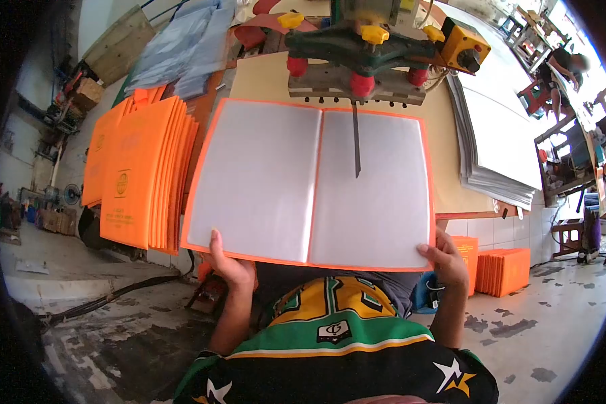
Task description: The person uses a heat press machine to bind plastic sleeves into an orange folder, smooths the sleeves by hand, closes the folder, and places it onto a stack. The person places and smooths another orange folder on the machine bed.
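Note:
An opened orange cover with white inner panels lies spread out at the machine's front. My left hand holds its lower left corner, thumb on top and fingers hidden beneath. At the lower right corner my right hand pinches the edge with the thumb on the white panel. Above the cover's top edge is a dark press head with red and yellow knobs. A thin dark strip hangs from it over the right panel.
Orange printed covers stand stacked on the left, beside clear plastic sheets. White sheets are piled on the right. More orange covers sit on the floor. A person is at the far right.

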The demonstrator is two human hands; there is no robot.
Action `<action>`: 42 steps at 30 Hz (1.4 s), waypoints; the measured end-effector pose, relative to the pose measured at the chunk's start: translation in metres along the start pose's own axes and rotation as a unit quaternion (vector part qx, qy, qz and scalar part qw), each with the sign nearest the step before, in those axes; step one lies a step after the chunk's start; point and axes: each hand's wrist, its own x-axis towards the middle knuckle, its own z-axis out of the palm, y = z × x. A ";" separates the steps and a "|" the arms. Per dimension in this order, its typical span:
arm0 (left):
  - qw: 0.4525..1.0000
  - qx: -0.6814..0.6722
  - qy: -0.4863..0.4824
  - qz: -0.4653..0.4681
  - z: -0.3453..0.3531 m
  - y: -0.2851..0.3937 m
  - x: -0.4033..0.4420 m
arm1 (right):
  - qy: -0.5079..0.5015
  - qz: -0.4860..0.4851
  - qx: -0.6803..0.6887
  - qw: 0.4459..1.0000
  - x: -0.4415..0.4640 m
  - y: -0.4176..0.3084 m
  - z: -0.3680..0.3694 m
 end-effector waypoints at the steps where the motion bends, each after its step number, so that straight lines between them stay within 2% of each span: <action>1: 0.999 0.002 0.017 0.029 0.002 0.007 0.003 | -0.032 -0.001 0.008 0.999 0.002 0.003 0.007; 7: 0.992 -0.005 0.021 0.122 -0.031 0.024 0.030 | -0.164 0.004 0.047 0.985 0.014 0.015 0.032; 11: 0.984 0.001 0.048 0.174 -0.016 0.044 0.028 | -0.172 0.012 0.031 0.985 0.016 0.012 0.045; 16: 0.970 0.051 0.030 0.236 -0.025 0.065 0.027 | -0.216 0.003 -0.016 0.976 0.026 0.016 0.067; 17: 0.960 0.061 0.040 0.269 -0.027 0.069 0.027 | -0.259 0.044 -0.002 0.965 0.028 0.011 0.070; 18: 0.950 0.071 0.049 0.301 -0.028 0.073 0.027 | -0.259 0.044 -0.001 0.965 0.029 0.009 0.076; 22: 0.924 0.098 0.009 0.370 -0.042 0.091 0.032 | -0.298 0.028 0.012 0.954 0.030 0.006 0.106; 24: 0.912 0.108 -0.019 0.395 -0.042 0.103 0.033 | -0.340 0.086 0.040 0.936 0.031 0.007 0.119; 26: 0.883 0.149 -0.052 0.441 -0.042 0.112 0.031 | -0.348 0.086 0.047 0.932 0.036 0.023 0.131; 27: 0.883 0.150 -0.053 0.441 -0.047 0.113 0.034 | -0.348 0.050 0.031 0.936 0.037 0.026 0.139; 29: 0.825 0.221 -0.127 0.504 -0.058 0.117 0.037 | -0.347 0.001 0.013 0.938 0.034 0.021 0.154; 30: 0.825 0.221 -0.126 0.504 -0.059 0.118 0.035 | -0.347 0.002 0.013 0.938 0.035 0.023 0.158; 32: 0.774 0.337 -0.164 0.510 -0.057 0.120 0.026 | -0.351 0.013 0.003 0.936 0.039 0.029 0.163; 36: 0.606 0.437 -0.275 0.605 -0.025 0.130 0.018 | -0.344 -0.041 -0.015 0.938 0.037 0.031 0.169; 38: 0.602 0.428 -0.310 0.599 -0.005 0.130 0.015 | -0.254 0.023 -0.061 0.965 0.026 0.013 0.170; 39: 0.597 0.403 -0.336 0.606 -0.004 0.125 0.016 | -0.253 0.024 -0.062 0.965 0.029 0.020 0.169; 41: 0.583 0.389 -0.365 0.613 0.002 0.122 0.012 | -0.287 0.122 0.076 0.947 0.038 0.037 0.165; 42: 0.583 0.389 -0.365 0.613 0.001 0.121 0.012 | -0.287 0.122 0.076 0.947 0.041 0.041 0.163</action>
